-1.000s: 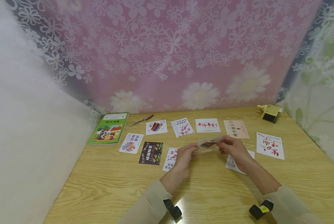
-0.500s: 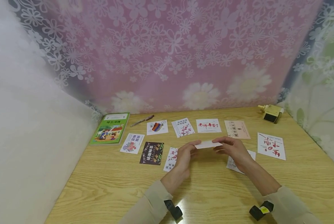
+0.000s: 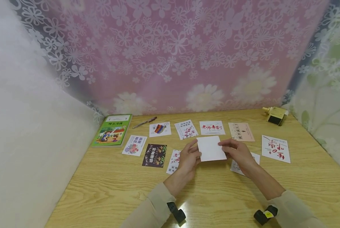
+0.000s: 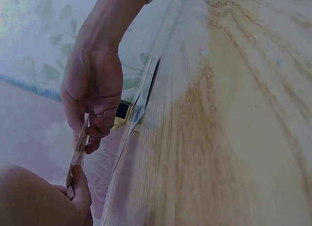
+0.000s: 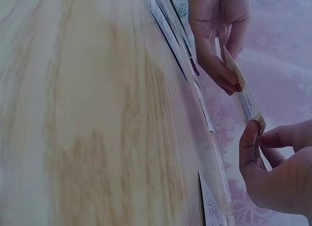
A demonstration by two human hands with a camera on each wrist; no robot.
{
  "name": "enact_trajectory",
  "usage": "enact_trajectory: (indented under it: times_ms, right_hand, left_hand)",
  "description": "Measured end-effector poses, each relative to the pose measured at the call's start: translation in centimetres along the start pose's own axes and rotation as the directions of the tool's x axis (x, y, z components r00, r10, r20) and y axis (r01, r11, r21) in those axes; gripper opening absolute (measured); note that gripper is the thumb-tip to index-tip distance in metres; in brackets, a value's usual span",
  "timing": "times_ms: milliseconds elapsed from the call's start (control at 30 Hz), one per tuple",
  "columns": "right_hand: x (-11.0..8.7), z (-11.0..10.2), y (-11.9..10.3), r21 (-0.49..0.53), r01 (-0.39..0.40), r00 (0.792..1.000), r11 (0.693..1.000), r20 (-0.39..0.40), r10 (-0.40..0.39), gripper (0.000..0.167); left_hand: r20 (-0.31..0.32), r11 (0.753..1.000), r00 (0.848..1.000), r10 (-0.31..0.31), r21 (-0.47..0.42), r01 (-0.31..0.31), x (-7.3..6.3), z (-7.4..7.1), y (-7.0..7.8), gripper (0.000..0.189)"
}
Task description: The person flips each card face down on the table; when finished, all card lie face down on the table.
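Observation:
A small square card (image 3: 212, 148) is held up above the table, its blank white side toward the head camera. My left hand (image 3: 188, 158) pinches its left edge between thumb and fingers. On the opposite edge, my right hand (image 3: 241, 155) pinches it the same way. Seen almost edge-on in the right wrist view, the card (image 5: 246, 100) shows some of the print on its other face. Below my left hand lies a card with red blossoms (image 3: 173, 162), partly covered. Under my right wrist is a white card with dark lettering (image 3: 237, 167), also partly hidden.
Several printed cards lie around the hands, among them a dark card (image 3: 154, 155), a pink card (image 3: 241, 131) and a red-lettered card (image 3: 276, 148). A green book (image 3: 112, 130) and a pen (image 3: 145, 122) sit back left. A yellow object (image 3: 275, 115) stands back right.
Between my two hands the card has turned over, from its colourful printed face, through nearly edge-on, to its blank white face. Both hands have kept their grip, and the other cards have stayed put.

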State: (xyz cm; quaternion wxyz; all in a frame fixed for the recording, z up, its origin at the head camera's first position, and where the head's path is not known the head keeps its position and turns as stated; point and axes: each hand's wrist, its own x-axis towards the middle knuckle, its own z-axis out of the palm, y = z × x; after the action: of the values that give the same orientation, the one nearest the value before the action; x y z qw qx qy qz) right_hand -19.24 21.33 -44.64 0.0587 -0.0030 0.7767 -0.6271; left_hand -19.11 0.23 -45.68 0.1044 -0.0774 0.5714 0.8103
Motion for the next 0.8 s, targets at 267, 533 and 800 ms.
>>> enact_trajectory:
  times_ms: [267,533,800]
  right_hand:
    - [0.17,-0.10,0.36,-0.059,-0.007,1.000,0.998,-0.005,0.006,0.040]
    - [0.33,-0.29,0.50,-0.129,-0.032,0.999,0.991,-0.035,0.028,0.041]
    - [0.59,-0.34,0.72,-0.166,-0.024,0.999,0.986,-0.032,0.019,0.039]
  left_hand:
    - [0.006,1.000,1.000,0.006,-0.016,-0.005,-0.01,-0.29,-0.10,0.047]
    - [0.058,0.998,0.996,-0.061,-0.002,0.061,0.19,-0.44,0.02,0.037]
    - [0.077,0.997,0.994,-0.071,0.045,0.068,0.05,-0.46,0.40,0.037]
